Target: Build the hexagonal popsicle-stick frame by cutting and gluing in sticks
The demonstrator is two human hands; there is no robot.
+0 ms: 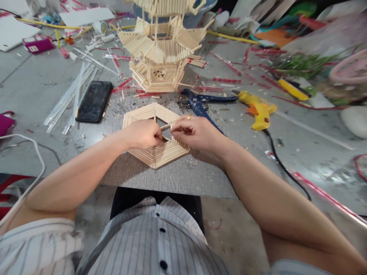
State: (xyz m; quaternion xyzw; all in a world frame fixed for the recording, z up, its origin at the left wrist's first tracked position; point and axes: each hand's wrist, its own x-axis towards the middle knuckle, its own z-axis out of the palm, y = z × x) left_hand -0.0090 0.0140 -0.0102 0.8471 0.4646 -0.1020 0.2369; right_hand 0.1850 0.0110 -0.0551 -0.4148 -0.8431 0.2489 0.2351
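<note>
A hexagonal panel of thin wooden sticks (pixel 155 156) lies flat on the grey table near its front edge, with an opening at its centre. Over the left part of that opening is my left hand (pixel 146 133), its fingers curled down and pressed together; whatever they pinch is hidden. My right hand (pixel 195 131) rests at the panel's right side, thumb and fingers brought together around the end of a small wooden stick (pixel 165 126) that spans the opening. A ring shows on one finger of this hand.
Behind the panel stands a tiered wooden-stick pagoda (pixel 163 49). Blue-handled cutters (pixel 197 103) and a yellow glue gun (pixel 259 110) with a black cord lie to the right. On the left are a phone (pixel 94 101) and clear glue sticks (pixel 67 97). Red plastic scraps litter the table.
</note>
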